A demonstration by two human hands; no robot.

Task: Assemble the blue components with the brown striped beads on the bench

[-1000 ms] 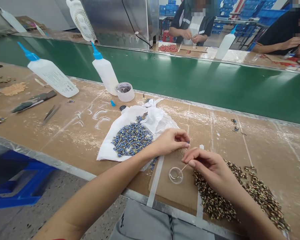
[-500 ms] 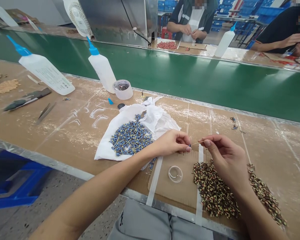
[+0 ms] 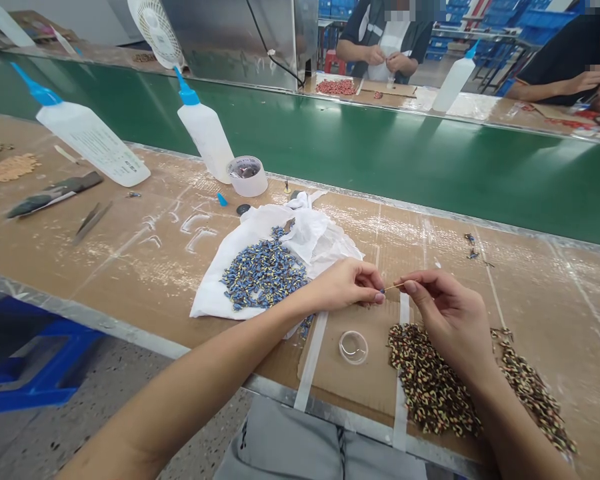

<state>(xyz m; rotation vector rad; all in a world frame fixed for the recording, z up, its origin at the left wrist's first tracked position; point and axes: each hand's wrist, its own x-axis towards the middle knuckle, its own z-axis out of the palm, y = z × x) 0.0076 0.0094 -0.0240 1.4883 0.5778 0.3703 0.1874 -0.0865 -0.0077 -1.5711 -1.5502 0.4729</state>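
Note:
My left hand pinches one small blue part at its fingertips, just right of a white cloth heaped with several blue and yellow parts. My right hand pinches a thin stick whose tip touches that blue part. Below the two hands a small clear dish sits on the cardboard. A pile of dark brown and yellow parts lies under and beside my right wrist.
Two white squeeze bottles with blue nozzles, a tape roll, tweezers and a dark tool lie at the left. A green conveyor belt runs behind. Two other people work across it.
My right hand has lifted the stick out of the clear dish and brought its tip to the blue part in my left hand. In the last half second almost nothing moved.

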